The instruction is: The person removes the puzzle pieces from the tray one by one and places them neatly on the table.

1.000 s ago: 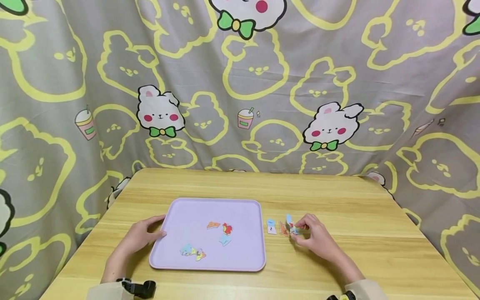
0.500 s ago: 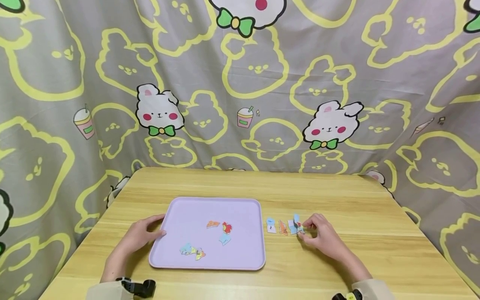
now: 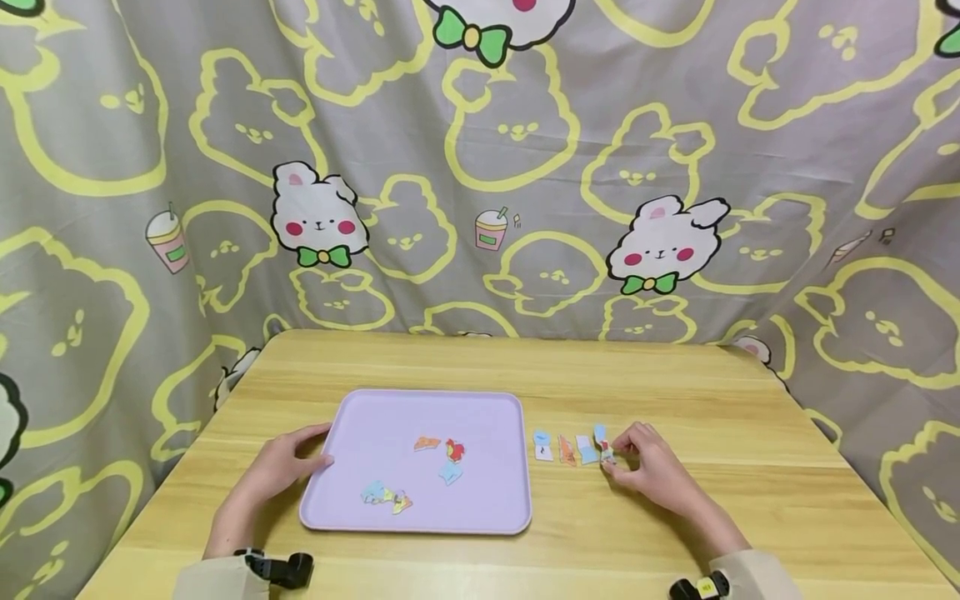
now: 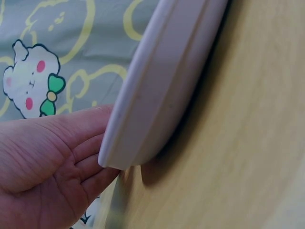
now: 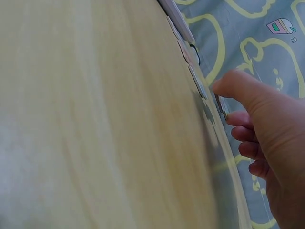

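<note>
Now, right hand (image 3: 652, 462): thumb and finger pinch a small picture piece (image 3: 604, 447) past the end of the row; I can't tell if it is one piece or a few pressed together
Row: a second ago the white-topped piece (image 3: 584, 450) couldn't be seen all by itself; now it lies flat on the table (image 3: 675, 392), and the hand has gone farther right with what it holds
What that means: the row has grown, and it looks like the pieces are being put out side by side, so each can be seen alone
Left hand (image 3: 281, 462): not curled up, fingers mostly straight, touching the side of the tray (image 3: 480, 508); no piece in it
Hands: two
Tray: one, purple, lying flat
Pieces lying beside the tray: three, the blue-topped piece (image 3: 542, 446), the orange piece (image 3: 567, 450) and the white-topped one, with little gaps between
Pieces on the tray: one orange bit (image 3: 427, 443), one red bit (image 3: 454, 451), one blue bit (image 3: 450, 474) just below the red, and one clump (image 3: 387, 497) nearer the person, too small to count
Curtain (image 3: 555, 192): one big patterned sheet showing, with two whole bunny faces (image 3: 321, 217) on it
</note>
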Tool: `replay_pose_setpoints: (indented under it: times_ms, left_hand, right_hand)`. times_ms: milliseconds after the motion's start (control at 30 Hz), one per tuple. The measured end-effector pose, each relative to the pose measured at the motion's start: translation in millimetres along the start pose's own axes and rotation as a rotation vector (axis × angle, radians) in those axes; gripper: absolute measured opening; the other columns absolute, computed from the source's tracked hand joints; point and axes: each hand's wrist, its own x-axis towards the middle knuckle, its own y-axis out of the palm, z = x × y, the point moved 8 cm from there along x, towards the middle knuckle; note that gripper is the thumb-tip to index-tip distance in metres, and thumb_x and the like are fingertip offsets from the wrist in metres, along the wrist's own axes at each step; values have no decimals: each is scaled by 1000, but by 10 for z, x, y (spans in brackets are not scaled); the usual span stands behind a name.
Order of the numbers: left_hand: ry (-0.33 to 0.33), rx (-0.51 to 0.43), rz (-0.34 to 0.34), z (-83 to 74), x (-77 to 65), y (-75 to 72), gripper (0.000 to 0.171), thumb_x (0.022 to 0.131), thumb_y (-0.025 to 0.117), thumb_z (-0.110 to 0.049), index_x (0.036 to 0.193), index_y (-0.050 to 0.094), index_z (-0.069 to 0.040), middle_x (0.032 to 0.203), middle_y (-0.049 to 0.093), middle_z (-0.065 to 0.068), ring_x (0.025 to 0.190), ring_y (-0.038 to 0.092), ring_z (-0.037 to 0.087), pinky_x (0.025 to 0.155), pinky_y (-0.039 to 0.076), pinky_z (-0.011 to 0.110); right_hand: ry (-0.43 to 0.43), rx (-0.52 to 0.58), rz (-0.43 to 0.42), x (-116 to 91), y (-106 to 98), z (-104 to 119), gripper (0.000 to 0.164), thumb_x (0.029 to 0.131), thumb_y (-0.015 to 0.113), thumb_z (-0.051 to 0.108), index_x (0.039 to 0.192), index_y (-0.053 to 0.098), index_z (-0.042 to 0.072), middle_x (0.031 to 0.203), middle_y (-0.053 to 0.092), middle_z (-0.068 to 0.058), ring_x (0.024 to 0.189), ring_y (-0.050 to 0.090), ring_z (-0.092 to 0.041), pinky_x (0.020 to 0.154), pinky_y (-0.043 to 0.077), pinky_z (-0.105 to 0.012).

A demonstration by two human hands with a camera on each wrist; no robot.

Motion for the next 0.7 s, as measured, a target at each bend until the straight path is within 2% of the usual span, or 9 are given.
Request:
replay_pose_setpoints:
  times_ms: [233,700]
  left_hand:
    - [1,-6,-4,2,-14,1,60,91,69,-27,142,49,-2,145,45,32,136,36,55,110,33,66]
    - [12,-11,-7,7,4,-7,59,91,69,-27,141,50,-3,144,46,31,135,36,55,110,33,67]
  right_hand:
    - [13,-19,40,18,27,-6,25,74,82,16,87,61,12,82,51,9,79,40,-2,66,42,-22]
    - [19,-37,62,55,-7,-12,21,75,81,16,85,63,11,81,55,7,77,41,-4,65,42,-23]
